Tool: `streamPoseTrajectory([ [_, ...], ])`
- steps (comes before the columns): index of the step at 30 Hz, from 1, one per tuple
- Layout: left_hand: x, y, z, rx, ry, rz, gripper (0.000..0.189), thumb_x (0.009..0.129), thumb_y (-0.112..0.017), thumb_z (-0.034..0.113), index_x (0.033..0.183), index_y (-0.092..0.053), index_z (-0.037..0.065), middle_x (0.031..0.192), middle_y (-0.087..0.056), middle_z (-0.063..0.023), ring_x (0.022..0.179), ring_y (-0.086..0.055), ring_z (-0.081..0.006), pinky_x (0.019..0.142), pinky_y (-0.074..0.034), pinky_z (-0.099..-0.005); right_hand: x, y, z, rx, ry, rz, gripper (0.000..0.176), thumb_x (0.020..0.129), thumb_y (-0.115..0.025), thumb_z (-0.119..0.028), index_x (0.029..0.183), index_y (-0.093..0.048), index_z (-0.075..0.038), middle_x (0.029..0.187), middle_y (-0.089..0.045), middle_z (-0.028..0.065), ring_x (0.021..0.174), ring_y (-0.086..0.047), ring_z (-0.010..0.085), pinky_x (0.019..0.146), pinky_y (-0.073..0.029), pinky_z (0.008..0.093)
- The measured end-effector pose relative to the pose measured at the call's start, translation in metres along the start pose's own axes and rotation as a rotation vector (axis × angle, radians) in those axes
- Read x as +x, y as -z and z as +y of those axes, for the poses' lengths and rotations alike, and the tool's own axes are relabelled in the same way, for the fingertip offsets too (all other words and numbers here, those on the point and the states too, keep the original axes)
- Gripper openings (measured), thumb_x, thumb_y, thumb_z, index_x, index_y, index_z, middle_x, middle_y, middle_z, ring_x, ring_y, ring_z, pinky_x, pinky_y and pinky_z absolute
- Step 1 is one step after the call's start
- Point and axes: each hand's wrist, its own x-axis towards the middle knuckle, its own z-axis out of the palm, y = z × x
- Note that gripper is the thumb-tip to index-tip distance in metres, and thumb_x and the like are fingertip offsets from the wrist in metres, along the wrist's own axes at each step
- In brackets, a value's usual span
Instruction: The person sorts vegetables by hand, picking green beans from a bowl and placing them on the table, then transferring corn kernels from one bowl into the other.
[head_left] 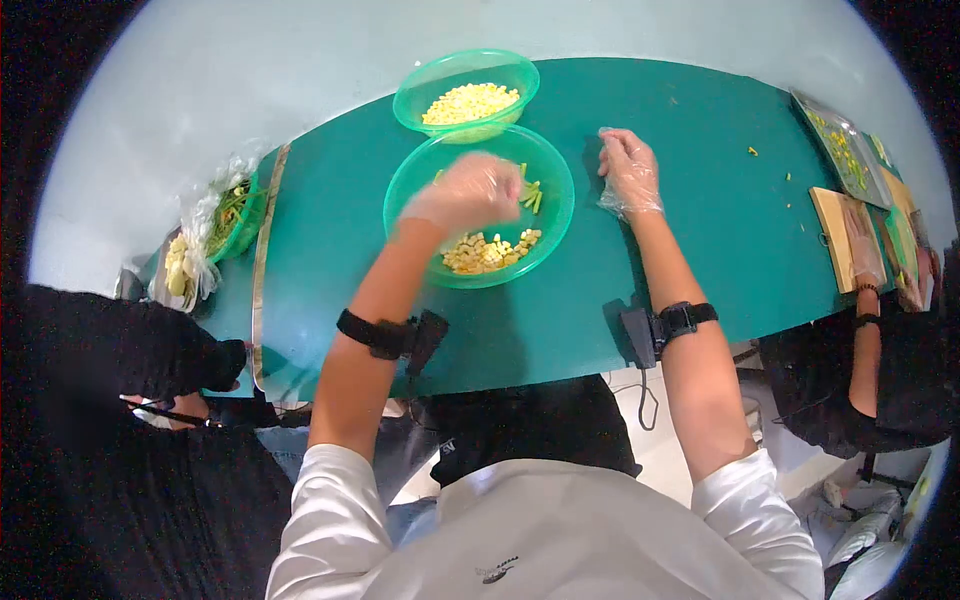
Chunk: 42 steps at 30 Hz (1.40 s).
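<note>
We find the left hand point(465, 192), in a clear glove, blurred above the large green bowl point(400, 215). Its fingers look bunched and pointing down, but through the blur we cannot tell whether they pinch anything. Under it, the bowl holds a heap of pale yellow cubes point(487, 252) at the near side and a few green sticks point(531, 195) toward the far right.

The right hand point(630, 172), also gloved, rests on the green table point(700, 240) just beside the bowl's right rim. Its fingers lie loosely stretched, close together, and grip nothing that we can make out. Both wrists carry a black strap with a small black device.

Touching the large bowl's far rim stands a smaller green bowl point(412, 100), filled with yellow kernels point(470, 103).

Well to the left, at the table's end, we see a bag-lined bowl point(240, 215) of green and yellow pieces, near a person in black. To the right, another person's gloved hand point(862, 255) lies on a wooden cutting board point(835, 230), with a metal tray point(845, 150) of yellow bits behind it.
</note>
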Motion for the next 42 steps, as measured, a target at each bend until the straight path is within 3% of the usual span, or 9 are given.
streamPoseTrajectory([
  [2, 0.008, 0.023, -0.025, -0.121, 0.058, 0.237, 0.015, 0.083, -0.069, 0.020, 0.090, -0.070, 0.007, 0.084, -0.071, -0.0063, 0.074, -0.064, -0.0171, 0.075, -0.054, -0.0329, 0.001, 0.001, 0.000, -0.019, -0.006, 0.008, 0.021, 0.096, -0.060, -0.019, 0.106, -0.071, -0.003, 0.075, -0.063, 0.0027, 0.060, -0.059, 0.0110, 0.056, -0.048, 0.0286],
  [4, 0.027, 0.043, -0.065, -0.410, 0.104, 0.453, 0.018, 0.079, -0.073, 0.020, 0.093, -0.074, 0.008, 0.084, -0.073, -0.0078, 0.078, -0.069, -0.0221, 0.076, -0.055, -0.0348, -0.002, 0.000, 0.001, -0.030, -0.027, 0.006, 0.021, 0.097, -0.059, -0.018, 0.106, -0.070, -0.003, 0.076, -0.063, 0.0028, 0.060, -0.059, 0.0110, 0.056, -0.048, 0.0284],
  [10, 0.033, 0.041, -0.094, -0.637, 0.487, 0.612, 0.024, 0.085, -0.076, 0.011, 0.105, -0.069, 0.000, 0.089, -0.071, -0.0045, 0.083, -0.067, -0.0129, 0.079, -0.054, -0.0279, 0.001, 0.001, 0.008, -0.008, 0.019, 0.018, 0.018, 0.097, -0.059, -0.015, 0.107, -0.069, -0.004, 0.077, -0.063, 0.0031, 0.061, -0.059, 0.0106, 0.056, -0.047, 0.0284],
  [14, 0.036, 0.046, -0.107, -0.604, 0.531, 0.625, 0.026, 0.078, -0.076, 0.008, 0.102, -0.073, 0.000, 0.096, -0.074, -0.0088, 0.084, -0.069, -0.0154, 0.079, -0.055, -0.0309, 0.006, 0.003, 0.015, -0.024, 0.019, 0.006, 0.017, 0.098, -0.057, -0.013, 0.107, -0.069, -0.004, 0.078, -0.063, 0.0036, 0.061, -0.059, 0.0114, 0.056, -0.048, 0.0286],
  [17, 0.036, 0.052, -0.113, -0.908, 0.327, 0.838, 0.023, 0.081, -0.076, 0.009, 0.101, -0.074, 0.001, 0.095, -0.074, -0.0080, 0.083, -0.068, -0.0163, 0.078, -0.054, -0.0316, 0.004, 0.003, 0.011, -0.039, 0.006, 0.012, 0.018, 0.098, -0.056, -0.013, 0.108, -0.069, -0.004, 0.078, -0.063, 0.0038, 0.061, -0.059, 0.0116, 0.056, -0.048, 0.0287],
  [21, -0.001, 0.058, -0.096, -0.564, 0.290, 0.681, 0.022, 0.089, -0.071, 0.017, 0.103, -0.073, 0.000, 0.090, -0.073, -0.0080, 0.085, -0.068, -0.0165, 0.078, -0.055, -0.0314, -0.001, 0.001, 0.000, -0.076, -0.007, 0.016, 0.018, 0.098, -0.057, -0.013, 0.108, -0.069, -0.003, 0.078, -0.063, 0.0035, 0.061, -0.059, 0.0115, 0.056, -0.048, 0.0286],
  [25, -0.047, 0.050, -0.076, 0.247, 0.182, 0.143, 0.024, 0.088, -0.066, 0.026, 0.096, -0.075, 0.005, 0.092, -0.074, -0.0195, 0.083, -0.071, -0.0326, 0.079, -0.057, -0.0408, -0.002, -0.002, 0.000, -0.133, -0.011, 0.009, 0.018, 0.097, -0.058, -0.014, 0.107, -0.069, -0.003, 0.076, -0.064, 0.0029, 0.060, -0.060, 0.0116, 0.056, -0.048, 0.0288],
  [27, -0.055, 0.033, -0.061, 0.285, 0.301, -0.008, 0.022, 0.085, -0.064, 0.023, 0.085, -0.074, 0.003, 0.091, -0.072, -0.0240, 0.084, -0.070, -0.0417, 0.077, -0.057, -0.0465, 0.001, -0.003, 0.006, -0.200, 0.009, 0.011, 0.019, 0.096, -0.059, -0.015, 0.105, -0.070, -0.003, 0.074, -0.064, 0.0033, 0.059, -0.062, 0.0122, 0.056, -0.049, 0.0301],
  [42, -0.045, -0.005, -0.036, 0.209, 0.280, -0.065, 0.015, 0.079, -0.065, 0.012, 0.083, -0.074, 0.000, 0.094, -0.070, -0.0276, 0.088, -0.071, -0.0435, 0.078, -0.057, -0.0516, 0.008, -0.010, 0.001, -0.213, -0.059, 0.032, 0.017, 0.097, -0.056, -0.013, 0.106, -0.069, -0.004, 0.075, -0.061, 0.0022, 0.059, -0.059, 0.0109, 0.053, -0.047, 0.0288],
])
